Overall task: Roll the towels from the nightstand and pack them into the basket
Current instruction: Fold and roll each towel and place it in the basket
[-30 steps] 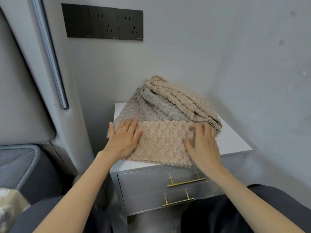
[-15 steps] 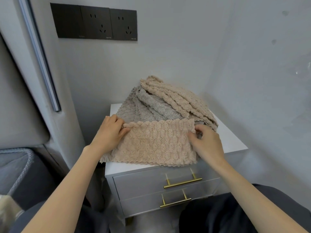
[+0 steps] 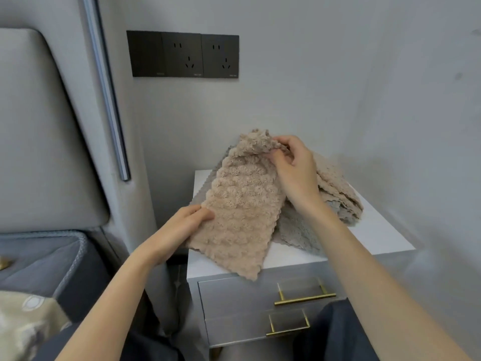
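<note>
A beige towel [image 3: 242,212] is held slanted above the nightstand [image 3: 377,238]. Its upper end is pinched by the right hand [image 3: 294,168] and its lower left edge by the left hand [image 3: 179,230]. For a tight roll, it is best laid flat with edges aligned, clear of the towel pile [image 3: 335,194]. No basket is seen.
</note>
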Tool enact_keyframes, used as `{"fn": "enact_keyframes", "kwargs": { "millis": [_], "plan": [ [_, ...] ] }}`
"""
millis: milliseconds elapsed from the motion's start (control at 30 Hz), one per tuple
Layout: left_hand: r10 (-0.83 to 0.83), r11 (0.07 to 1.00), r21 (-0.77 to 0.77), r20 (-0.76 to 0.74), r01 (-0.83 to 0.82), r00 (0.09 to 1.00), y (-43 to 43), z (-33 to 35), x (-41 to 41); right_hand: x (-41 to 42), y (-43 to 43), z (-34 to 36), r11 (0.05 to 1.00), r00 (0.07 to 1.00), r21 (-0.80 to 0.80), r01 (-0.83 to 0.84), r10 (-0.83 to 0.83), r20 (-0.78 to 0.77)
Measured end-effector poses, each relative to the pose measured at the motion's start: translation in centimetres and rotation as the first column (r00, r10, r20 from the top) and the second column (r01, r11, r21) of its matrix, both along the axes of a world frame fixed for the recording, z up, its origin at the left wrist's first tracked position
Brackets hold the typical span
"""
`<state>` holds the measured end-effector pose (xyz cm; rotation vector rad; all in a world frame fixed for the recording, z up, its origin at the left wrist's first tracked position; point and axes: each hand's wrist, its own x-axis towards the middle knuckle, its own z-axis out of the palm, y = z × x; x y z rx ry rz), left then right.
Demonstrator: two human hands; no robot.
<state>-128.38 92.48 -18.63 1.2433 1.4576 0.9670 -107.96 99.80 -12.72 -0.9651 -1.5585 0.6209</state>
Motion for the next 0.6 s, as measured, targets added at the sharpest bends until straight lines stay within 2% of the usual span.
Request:
{"fn": "enact_keyframes", "kwargs": {
  "millis": [100,233,300,400,500,600],
  "plan": [
    [-0.026,0.989,-0.133,0.233,0.059,0.972,-0.4,-0.5,0.2,-2.6,2.2,0.3,0.994,0.992,-0.043,-0.101,0.104,0.076],
    [-0.054,0.952,-0.263,0.366,0.159,0.929,-0.9,-1.1,0.0,-5.5,4.2,-1.1,0.975,0.952,-0.061,-0.212,0.22,0.212],
    [-0.055,0.938,-0.301,0.363,0.173,0.93,-1.0,-1.4,-0.2,-6.7,4.8,-2.3,0.957,0.917,-0.1,-0.272,0.289,0.275],
    [-0.035,0.932,-0.337,0.279,0.132,0.96,-1.2,-1.6,-0.2,-7.4,4.9,-3.9,0.914,0.865,-0.168,-0.369,0.404,0.298],
    [-0.037,0.931,-0.349,0.209,0.11,0.977,-1.0,-1.5,0.1,-7.2,4.7,-4.6,0.923,0.847,-0.148,-0.355,0.385,0.368],
    [-0.046,0.928,-0.354,0.213,0.121,0.976,-1.1,-1.3,0.1,-6.5,4.2,-4.6,0.926,0.834,-0.161,-0.341,0.378,0.401]
  ]
}}
